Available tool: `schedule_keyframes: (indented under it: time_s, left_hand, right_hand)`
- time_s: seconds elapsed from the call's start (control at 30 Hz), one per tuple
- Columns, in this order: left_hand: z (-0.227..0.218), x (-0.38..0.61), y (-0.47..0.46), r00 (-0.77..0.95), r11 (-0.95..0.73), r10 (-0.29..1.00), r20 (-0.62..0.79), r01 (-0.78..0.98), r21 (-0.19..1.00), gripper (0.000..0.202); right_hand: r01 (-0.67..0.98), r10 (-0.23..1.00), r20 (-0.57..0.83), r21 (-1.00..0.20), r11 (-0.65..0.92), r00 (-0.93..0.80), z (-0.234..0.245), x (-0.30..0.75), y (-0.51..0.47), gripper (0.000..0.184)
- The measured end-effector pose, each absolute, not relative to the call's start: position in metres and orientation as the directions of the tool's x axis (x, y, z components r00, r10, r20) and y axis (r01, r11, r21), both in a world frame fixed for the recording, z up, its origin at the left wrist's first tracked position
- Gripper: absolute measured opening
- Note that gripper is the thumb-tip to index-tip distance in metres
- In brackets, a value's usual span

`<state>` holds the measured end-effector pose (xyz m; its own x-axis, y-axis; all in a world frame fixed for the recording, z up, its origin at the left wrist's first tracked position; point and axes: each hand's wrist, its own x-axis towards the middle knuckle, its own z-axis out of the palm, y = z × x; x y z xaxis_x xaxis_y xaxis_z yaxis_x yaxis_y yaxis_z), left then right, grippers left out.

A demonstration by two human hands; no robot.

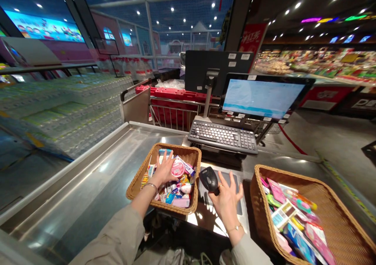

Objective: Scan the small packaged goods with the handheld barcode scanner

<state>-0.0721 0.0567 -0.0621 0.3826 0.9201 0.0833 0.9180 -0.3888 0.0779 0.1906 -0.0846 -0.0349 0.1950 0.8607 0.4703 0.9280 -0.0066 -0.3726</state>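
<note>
Worktop (96,186) of brushed steel at a shop checkout, head view. Two wicker baskets on it, well apart: small basket (135,184) left of centre, large basket (329,190) at right. Both filled with mixed bright packets.

Left hand (164,170) inside small basket, palm down, fingers spread apart, lying flat on the packets. Clamped on nothing. Fingertips just beside a round pink tub (178,168); cannot tell whether touching. Bracelet (150,186) on the left wrist, above the basket's near rim. Beige sleeve on the forearm.

Right hand (228,200) between the two baskets, over the worktop, back of hand towards camera, fingers splayed apart. Black scanner (208,179) just left of it, handle meeting the thumb side of the hand. Cannot tell whether the thumb clamps the handle or merely touches it. Ring (219,186) on one finger.

Behind the hands: keyboard (223,136) on a raised stand, just beyond the scanner. Monitor (263,98) above and right of it, lit, tilted towards camera. Red trolley (173,94) past the worktop's far edge. Stacked bottled water (58,112) along the left side, blurred.
</note>
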Motion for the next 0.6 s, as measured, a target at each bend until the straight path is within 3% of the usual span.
schedule_keyframes:
  time_s: [0.27,0.6]
  left_hand:
    - [-0.035,-0.051,0.056,0.398,-0.429,0.882,0.254,0.9,0.08,0.098]
    - [-0.004,-0.017,0.049,0.357,-0.398,0.877,0.322,0.915,0.069,0.095]
  right_hand:
    - [0.919,0.854,0.479,-0.395,0.002,0.204,-0.03,0.191,-0.082,0.014]
    - [0.928,0.846,0.498,-0.372,0.01,0.19,-0.021,0.195,-0.084,0.017]
